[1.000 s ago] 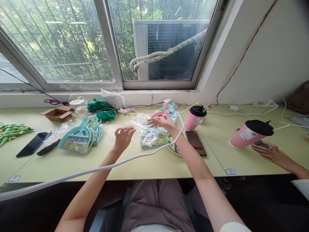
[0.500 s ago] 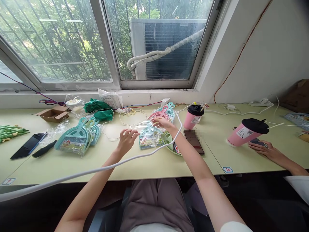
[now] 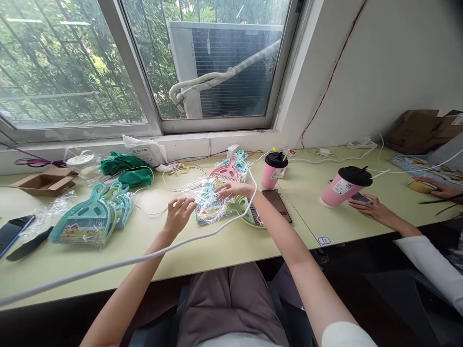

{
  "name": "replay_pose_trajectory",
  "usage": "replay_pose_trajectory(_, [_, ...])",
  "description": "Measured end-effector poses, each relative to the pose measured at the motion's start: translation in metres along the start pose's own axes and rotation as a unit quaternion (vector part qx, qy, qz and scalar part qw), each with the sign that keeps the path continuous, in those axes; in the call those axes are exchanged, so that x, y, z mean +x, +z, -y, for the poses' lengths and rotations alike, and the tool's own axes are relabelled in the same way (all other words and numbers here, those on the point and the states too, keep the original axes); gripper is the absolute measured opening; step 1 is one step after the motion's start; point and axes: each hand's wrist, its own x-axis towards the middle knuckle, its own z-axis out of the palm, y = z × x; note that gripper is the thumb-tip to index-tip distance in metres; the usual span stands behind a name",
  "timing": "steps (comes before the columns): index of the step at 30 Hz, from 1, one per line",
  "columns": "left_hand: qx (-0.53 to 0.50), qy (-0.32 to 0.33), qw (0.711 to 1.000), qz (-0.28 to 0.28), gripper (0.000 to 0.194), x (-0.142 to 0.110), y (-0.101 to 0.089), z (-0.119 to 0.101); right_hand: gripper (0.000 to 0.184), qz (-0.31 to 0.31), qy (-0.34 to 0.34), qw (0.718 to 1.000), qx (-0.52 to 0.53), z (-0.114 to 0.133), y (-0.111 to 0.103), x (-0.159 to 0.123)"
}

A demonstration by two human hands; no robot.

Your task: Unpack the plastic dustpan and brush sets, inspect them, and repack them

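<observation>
A small turquoise dustpan and brush set in a clear plastic bag [image 3: 214, 211] lies on the table in front of me. My left hand [image 3: 178, 215] is at the bag's left edge, its fingers curled and closed on the thin plastic. Over the bag's upper right side is my right hand [image 3: 237, 190], fingers apart and bent down, partly covering the set. Behind it lie a pink dustpan [image 3: 226, 169] and a turquoise one [image 3: 240, 159]. A green dustpan [image 3: 249, 218] is partly under my right wrist.
Wrapped turquoise dustpans [image 3: 87, 217] stand at left, near a black-handled object [image 3: 31, 245] and a phone [image 3: 14, 233]. Pink cups [image 3: 273, 176] and another phone [image 3: 278, 205] are at right. A white cable [image 3: 144, 258] crosses before me. Another person's hand [image 3: 376, 212] rests farther right.
The view has swung to the right. My right hand's fingers have spread and lowered over the bag, and the plastic stretched between my hands has sunk.
</observation>
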Motion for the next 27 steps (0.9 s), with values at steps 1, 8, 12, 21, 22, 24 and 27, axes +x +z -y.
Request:
replay_pose_trajectory(1, [0.001,0.002,1.000,-0.006,0.024,0.002,0.000,-0.001,0.041,0.016,-0.004,0.999,0.029,-0.002,-0.003,0.000])
replay_pose_trajectory(8, [-0.013,0.032,0.997,-0.072,0.025,0.008,0.001,-0.008,0.037,-0.073,0.005,0.988,0.137,-0.016,-0.013,0.011])
replay_pose_trajectory(12, [-0.030,0.026,0.995,-0.089,0.019,0.002,-0.001,-0.006,0.043,-0.122,0.016,0.977,0.175,-0.022,-0.019,0.005])
replay_pose_trajectory(21, [-0.002,0.080,0.997,0.013,0.027,0.004,0.000,-0.007,0.049,-0.101,-0.010,0.978,0.184,-0.026,-0.017,0.002])
replay_pose_trajectory(22, [-0.012,0.075,0.997,0.023,0.026,0.004,0.001,-0.009,0.048,-0.107,-0.010,0.976,0.187,-0.026,-0.017,0.004])
replay_pose_trajectory(24, [-0.050,0.077,0.995,0.048,0.025,0.004,0.004,-0.014,0.044,-0.119,-0.008,0.975,0.189,-0.027,-0.016,0.006])
replay_pose_trajectory(27, [-0.114,0.089,0.985,0.089,0.030,0.005,0.007,-0.023,0.036,-0.122,-0.003,0.975,0.184,-0.029,-0.013,0.010])
